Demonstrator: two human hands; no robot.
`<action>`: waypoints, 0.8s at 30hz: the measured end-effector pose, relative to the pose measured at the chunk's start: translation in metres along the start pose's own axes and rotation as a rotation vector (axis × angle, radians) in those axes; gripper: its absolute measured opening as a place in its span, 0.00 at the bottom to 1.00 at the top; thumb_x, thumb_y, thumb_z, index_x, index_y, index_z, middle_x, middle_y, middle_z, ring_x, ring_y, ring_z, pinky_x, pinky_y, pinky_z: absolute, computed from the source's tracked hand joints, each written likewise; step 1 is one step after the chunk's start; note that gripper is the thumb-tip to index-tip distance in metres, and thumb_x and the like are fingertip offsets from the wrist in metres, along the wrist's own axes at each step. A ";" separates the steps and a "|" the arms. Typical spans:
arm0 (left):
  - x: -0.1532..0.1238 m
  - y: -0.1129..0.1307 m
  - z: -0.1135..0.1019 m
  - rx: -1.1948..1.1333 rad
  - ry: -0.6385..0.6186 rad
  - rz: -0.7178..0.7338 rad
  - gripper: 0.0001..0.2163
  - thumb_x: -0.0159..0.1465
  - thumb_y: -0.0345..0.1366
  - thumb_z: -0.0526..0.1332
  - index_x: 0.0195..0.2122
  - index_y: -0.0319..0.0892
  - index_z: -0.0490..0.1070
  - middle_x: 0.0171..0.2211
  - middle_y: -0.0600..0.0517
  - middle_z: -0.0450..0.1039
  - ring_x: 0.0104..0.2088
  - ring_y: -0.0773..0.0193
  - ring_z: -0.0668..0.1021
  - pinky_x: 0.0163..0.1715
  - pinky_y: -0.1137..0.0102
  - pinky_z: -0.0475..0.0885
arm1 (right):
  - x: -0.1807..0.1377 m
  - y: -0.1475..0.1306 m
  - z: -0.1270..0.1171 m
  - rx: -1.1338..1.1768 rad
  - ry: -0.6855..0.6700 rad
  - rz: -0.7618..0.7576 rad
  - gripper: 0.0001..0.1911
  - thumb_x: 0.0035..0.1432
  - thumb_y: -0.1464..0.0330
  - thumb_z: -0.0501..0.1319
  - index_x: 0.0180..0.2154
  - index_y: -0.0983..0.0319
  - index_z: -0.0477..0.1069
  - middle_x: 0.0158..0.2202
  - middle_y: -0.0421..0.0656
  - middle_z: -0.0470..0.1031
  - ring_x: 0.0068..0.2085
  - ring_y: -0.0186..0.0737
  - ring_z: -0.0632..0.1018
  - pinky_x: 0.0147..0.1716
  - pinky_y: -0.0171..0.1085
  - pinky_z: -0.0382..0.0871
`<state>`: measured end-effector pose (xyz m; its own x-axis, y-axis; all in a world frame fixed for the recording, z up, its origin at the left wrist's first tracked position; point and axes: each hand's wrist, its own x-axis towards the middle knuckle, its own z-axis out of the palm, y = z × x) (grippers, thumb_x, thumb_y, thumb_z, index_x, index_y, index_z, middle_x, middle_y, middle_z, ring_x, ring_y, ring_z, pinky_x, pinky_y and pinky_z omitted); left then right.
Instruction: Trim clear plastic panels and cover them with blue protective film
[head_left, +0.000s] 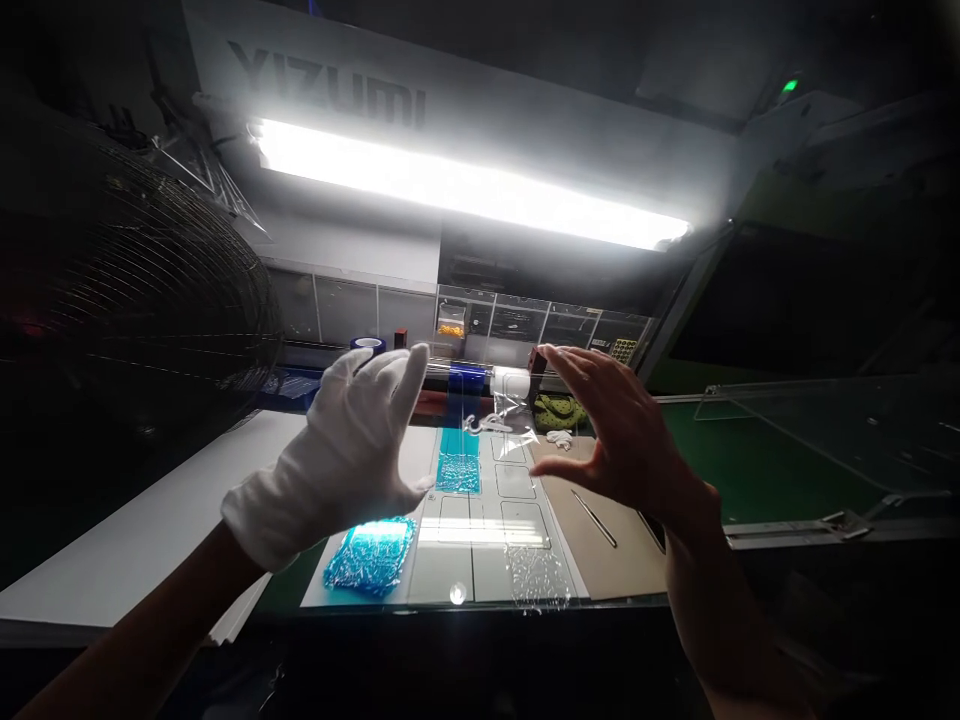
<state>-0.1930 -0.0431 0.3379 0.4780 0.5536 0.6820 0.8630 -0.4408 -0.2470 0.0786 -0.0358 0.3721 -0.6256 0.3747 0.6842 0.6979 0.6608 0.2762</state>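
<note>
My left hand (352, 440), in a white glove, is raised at left of centre with thumb and fingers spread apart. Facing it, my bare right hand (619, 430) is also open, its thumb well below its fingers. I make out nothing gripped in either hand. In the gap between them, a white hook-shaped piece or reflection (486, 425) shows; its support is unclear. Beyond are a blue film roll (468, 376) and a whitish roll (511, 381) with clear film hanging from it. Below my left hand lies a bright blue textured pad or packet (372, 556).
A blue sheet (458, 470) lies on the outlined white work surface (442, 570). A thin metal rod (595, 518) rests on brown board at right. A clear textured piece (538, 578) sits near the front edge. A large fan (150, 290) stands left; a tube light (465, 185) hangs above.
</note>
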 end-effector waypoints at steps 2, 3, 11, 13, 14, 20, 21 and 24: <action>-0.012 -0.004 0.008 0.002 -0.047 -0.025 0.58 0.45 0.54 0.64 0.65 0.33 0.25 0.57 0.33 0.55 0.56 0.34 0.60 0.55 0.42 0.53 | -0.006 0.002 0.007 0.028 -0.175 0.011 0.58 0.44 0.44 0.63 0.65 0.62 0.36 0.65 0.54 0.50 0.64 0.56 0.53 0.61 0.59 0.46; -0.016 -0.006 0.011 0.000 -0.066 -0.035 0.58 0.45 0.55 0.63 0.65 0.33 0.24 0.55 0.33 0.57 0.54 0.34 0.62 0.53 0.41 0.55 | -0.009 0.003 0.011 0.042 -0.255 0.008 0.62 0.42 0.43 0.63 0.66 0.63 0.32 0.66 0.55 0.45 0.65 0.57 0.49 0.62 0.60 0.42; -0.044 -0.012 0.024 -0.344 -0.013 -0.090 0.58 0.46 0.49 0.66 0.65 0.39 0.23 0.54 0.39 0.59 0.54 0.43 0.65 0.52 0.47 0.61 | -0.021 0.003 0.046 0.238 -0.437 0.038 0.64 0.41 0.46 0.66 0.66 0.62 0.28 0.66 0.55 0.46 0.66 0.56 0.48 0.63 0.60 0.36; -0.054 -0.001 0.038 -0.568 0.040 -0.141 0.57 0.48 0.48 0.66 0.65 0.40 0.21 0.56 0.39 0.57 0.55 0.46 0.64 0.54 0.49 0.61 | -0.026 -0.001 0.059 0.349 -0.449 0.042 0.64 0.40 0.46 0.66 0.66 0.62 0.30 0.66 0.56 0.47 0.65 0.56 0.50 0.62 0.58 0.41; -0.058 0.005 0.046 -0.690 0.069 -0.171 0.56 0.49 0.49 0.65 0.64 0.41 0.21 0.57 0.39 0.55 0.56 0.48 0.63 0.55 0.50 0.61 | -0.029 -0.002 0.065 0.411 -0.456 0.034 0.64 0.40 0.46 0.66 0.66 0.62 0.30 0.65 0.56 0.49 0.65 0.56 0.51 0.62 0.58 0.44; -0.073 0.030 0.082 -1.006 0.066 -0.366 0.53 0.50 0.57 0.62 0.65 0.44 0.25 0.60 0.39 0.50 0.59 0.46 0.59 0.58 0.48 0.56 | -0.043 -0.001 0.086 0.587 -0.432 0.086 0.64 0.39 0.49 0.68 0.66 0.60 0.31 0.62 0.55 0.56 0.63 0.57 0.57 0.60 0.56 0.52; -0.072 0.030 0.083 -1.004 0.040 -0.383 0.55 0.49 0.58 0.63 0.65 0.43 0.25 0.60 0.39 0.51 0.59 0.44 0.59 0.58 0.47 0.56 | -0.045 0.000 0.087 0.600 -0.438 0.092 0.64 0.38 0.48 0.68 0.66 0.60 0.32 0.62 0.55 0.57 0.63 0.58 0.57 0.60 0.57 0.51; -0.070 0.036 0.083 -1.007 -0.047 -0.420 0.59 0.44 0.60 0.64 0.65 0.41 0.26 0.60 0.37 0.51 0.58 0.41 0.60 0.56 0.47 0.58 | -0.054 -0.002 0.094 0.666 -0.437 0.124 0.62 0.40 0.47 0.67 0.66 0.59 0.33 0.62 0.56 0.57 0.62 0.58 0.59 0.59 0.58 0.54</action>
<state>-0.1820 -0.0394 0.2243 0.2010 0.8121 0.5478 0.4392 -0.5746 0.6906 0.0784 0.0042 0.2712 -0.7332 0.6002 0.3197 0.5029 0.7950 -0.3391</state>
